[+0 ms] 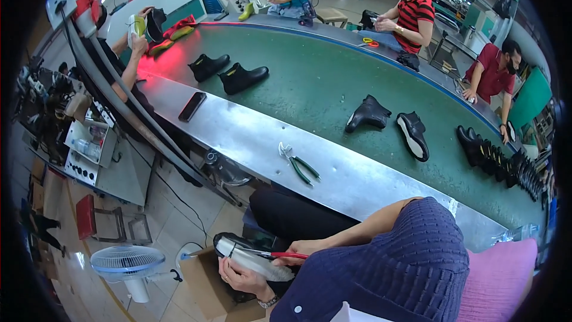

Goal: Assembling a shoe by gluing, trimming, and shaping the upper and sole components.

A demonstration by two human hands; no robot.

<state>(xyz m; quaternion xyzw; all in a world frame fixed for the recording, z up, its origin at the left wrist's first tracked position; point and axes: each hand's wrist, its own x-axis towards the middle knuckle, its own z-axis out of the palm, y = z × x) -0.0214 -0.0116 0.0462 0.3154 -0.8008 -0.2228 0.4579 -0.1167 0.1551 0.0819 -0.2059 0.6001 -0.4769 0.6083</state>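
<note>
A black shoe with a white sole lies sole-up at the lower middle, above an open cardboard box. My left hand, with a bracelet at its wrist, is closed around the shoe's side. My right hand grips red-handled scissors, their blades pointing left across the sole. A thin black strip crosses the sole by the blade tips; whether the blades touch it I cannot tell. Metal pincers with green handles rest on the steel ledge in front of me.
A green conveyor belt runs past, carrying black ankle boots and a row of boots at right. A phone lies on the steel ledge. A fan stands at lower left. Several co-workers sit or stand around the belt.
</note>
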